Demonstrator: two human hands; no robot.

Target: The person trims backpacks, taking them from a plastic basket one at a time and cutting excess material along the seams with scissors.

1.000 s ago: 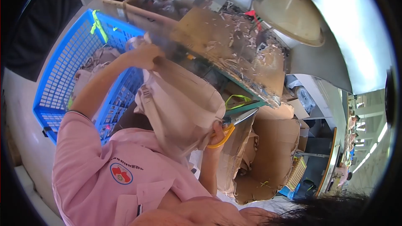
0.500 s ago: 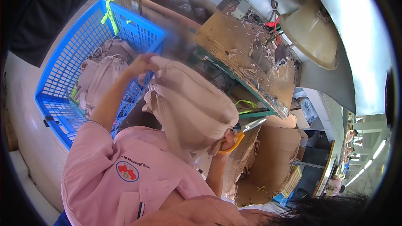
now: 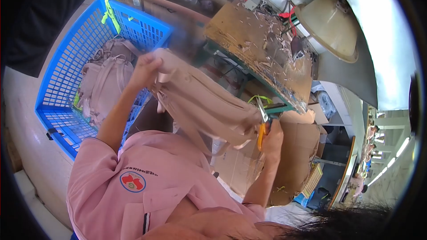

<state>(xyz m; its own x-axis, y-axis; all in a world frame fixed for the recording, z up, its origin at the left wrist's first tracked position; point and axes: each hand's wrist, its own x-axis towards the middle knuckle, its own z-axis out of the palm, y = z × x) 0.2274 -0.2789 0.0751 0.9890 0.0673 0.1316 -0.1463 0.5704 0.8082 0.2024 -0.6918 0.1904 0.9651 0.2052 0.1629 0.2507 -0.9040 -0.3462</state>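
Observation:
A beige fabric bag (image 3: 204,93) is stretched in front of my chest. My left hand (image 3: 147,69) pinches its upper left end, beside the blue basket. At the bag's right end, my right hand (image 3: 272,138) is closed around scissors (image 3: 263,126) with orange handles. The scissor blades point up and stand apart, close to the bag's edge. Whether my right fingers also touch the fabric cannot be made out.
A blue plastic basket (image 3: 49,84) at the left holds more beige bags (image 3: 104,78). A scrap-strewn workbench (image 3: 249,29) stands ahead under a lamp (image 3: 329,26). Cardboard boxes (image 3: 293,160) are at the right; others (image 3: 178,0) stand at the back.
My right hand has moved right and up, and the scissors now point upward with blades apart. The bag has turned, showing a side with a long seam. My left hand still holds its end.

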